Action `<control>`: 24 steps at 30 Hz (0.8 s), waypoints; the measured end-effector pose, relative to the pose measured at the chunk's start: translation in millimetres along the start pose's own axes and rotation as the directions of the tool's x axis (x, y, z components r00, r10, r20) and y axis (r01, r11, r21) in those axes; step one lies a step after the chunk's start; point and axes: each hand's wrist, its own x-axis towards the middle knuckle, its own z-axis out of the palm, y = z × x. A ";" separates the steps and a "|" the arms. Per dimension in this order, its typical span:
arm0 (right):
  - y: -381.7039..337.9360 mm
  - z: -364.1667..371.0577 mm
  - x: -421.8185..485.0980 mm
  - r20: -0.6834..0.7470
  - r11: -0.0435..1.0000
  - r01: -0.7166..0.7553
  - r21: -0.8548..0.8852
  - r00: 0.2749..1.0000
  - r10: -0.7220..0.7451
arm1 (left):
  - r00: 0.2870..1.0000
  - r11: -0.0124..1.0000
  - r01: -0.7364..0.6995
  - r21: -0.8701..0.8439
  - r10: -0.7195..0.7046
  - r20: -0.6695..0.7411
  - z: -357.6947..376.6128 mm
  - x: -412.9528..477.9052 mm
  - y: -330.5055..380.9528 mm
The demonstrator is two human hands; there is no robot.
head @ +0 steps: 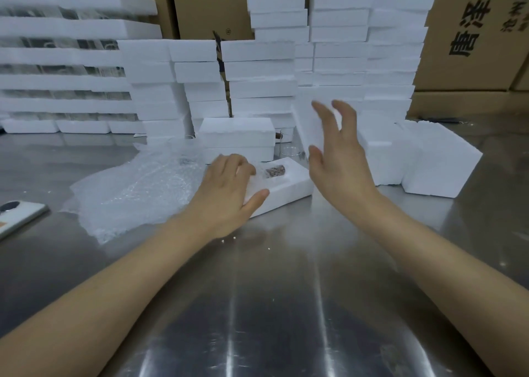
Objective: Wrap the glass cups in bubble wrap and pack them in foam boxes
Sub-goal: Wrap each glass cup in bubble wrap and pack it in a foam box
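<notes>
An open foam box [286, 189] lies on the steel table in front of me, with a brownish item [275, 171] showing in its cavity. My left hand [229, 185] grips the box's left end, fingers curled into the cavity and thumb on the front wall. What lies under those fingers is hidden. My right hand [335, 159] holds a foam lid [307, 122] tilted upright just above the box's right end, blurred by motion. A bare clear glass cup [287, 142] stands behind the box. A sheet of bubble wrap [134, 190] is spread to the left.
Closed foam boxes [237, 136] sit right behind the open one, and two more [440, 162] at the right. Tall foam stacks [337, 47] and cardboard cartons [472, 39] wall off the back. A phone [17, 213] lies at the left edge.
</notes>
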 end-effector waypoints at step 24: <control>23.2 24.1 0.2 0.233 0.409 -0.458 0.790 0.840 0.491 | 0.964 0.586 0.258 -0.768 -0.206 0.167 -11.4 -2.6 -48.3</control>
